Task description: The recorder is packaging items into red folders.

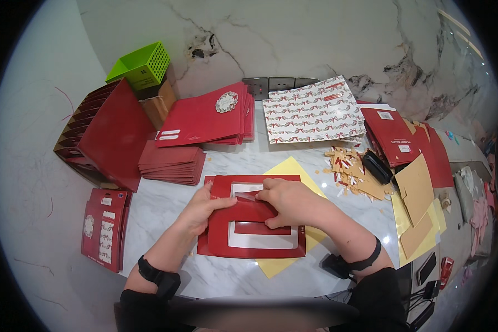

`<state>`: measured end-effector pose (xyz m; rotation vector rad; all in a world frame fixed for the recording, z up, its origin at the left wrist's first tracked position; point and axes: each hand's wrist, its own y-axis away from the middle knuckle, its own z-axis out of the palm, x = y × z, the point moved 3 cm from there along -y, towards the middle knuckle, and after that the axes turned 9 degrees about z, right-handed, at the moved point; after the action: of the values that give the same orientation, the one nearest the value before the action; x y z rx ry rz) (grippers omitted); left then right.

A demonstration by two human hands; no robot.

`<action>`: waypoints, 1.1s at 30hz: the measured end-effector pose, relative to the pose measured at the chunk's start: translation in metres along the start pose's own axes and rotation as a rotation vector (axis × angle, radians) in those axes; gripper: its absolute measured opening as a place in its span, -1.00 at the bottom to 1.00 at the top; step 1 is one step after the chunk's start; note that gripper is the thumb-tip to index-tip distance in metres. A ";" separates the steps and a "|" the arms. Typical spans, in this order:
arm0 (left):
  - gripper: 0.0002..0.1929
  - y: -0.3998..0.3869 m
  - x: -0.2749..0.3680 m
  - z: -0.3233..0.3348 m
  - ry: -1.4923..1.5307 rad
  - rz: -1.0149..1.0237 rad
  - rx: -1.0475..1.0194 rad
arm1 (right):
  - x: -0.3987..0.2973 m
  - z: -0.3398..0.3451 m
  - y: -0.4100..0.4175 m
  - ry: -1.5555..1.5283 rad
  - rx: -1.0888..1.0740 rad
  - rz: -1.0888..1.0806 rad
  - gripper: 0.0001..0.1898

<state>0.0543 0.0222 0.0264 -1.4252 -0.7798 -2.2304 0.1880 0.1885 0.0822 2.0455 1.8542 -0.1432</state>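
A red card sleeve (220,232) with two cut-out windows lies flat before me, partly over a yellow sheet (274,265). My left hand (199,209) grips its left edge, the thumb resting on top near the upper window. My right hand (290,201) lies over the sleeve's right part, its fingers at a strip of clear film (245,196) by the upper window; whether they pinch it is hidden. White and red card shows through the lower window. More red card sticks out beneath the sleeve at the left.
Behind stand stacked red envelopes (170,166), larger red cards (199,116) and patterned white sheets (313,112). A red divided box (112,133) and green basket (137,66) are at left, with packaged wallets (106,228) below. Paper scraps (344,170) and a black case (377,167) lie right.
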 end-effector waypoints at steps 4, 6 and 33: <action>-0.48 0.006 0.042 -0.012 -0.903 0.423 0.327 | 0.002 0.002 -0.001 0.014 -0.025 0.002 -0.39; -0.45 0.012 0.059 -0.006 -1.046 0.558 0.362 | 0.002 0.002 -0.001 0.019 -0.013 -0.013 -0.40; -0.49 -0.003 0.024 0.051 -1.340 0.531 -0.676 | 0.010 0.005 -0.004 -0.049 -0.153 0.002 -0.43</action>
<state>0.0786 0.0565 0.0642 -3.0001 0.1670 -0.9074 0.1868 0.1968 0.0733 1.9233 1.7762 -0.0489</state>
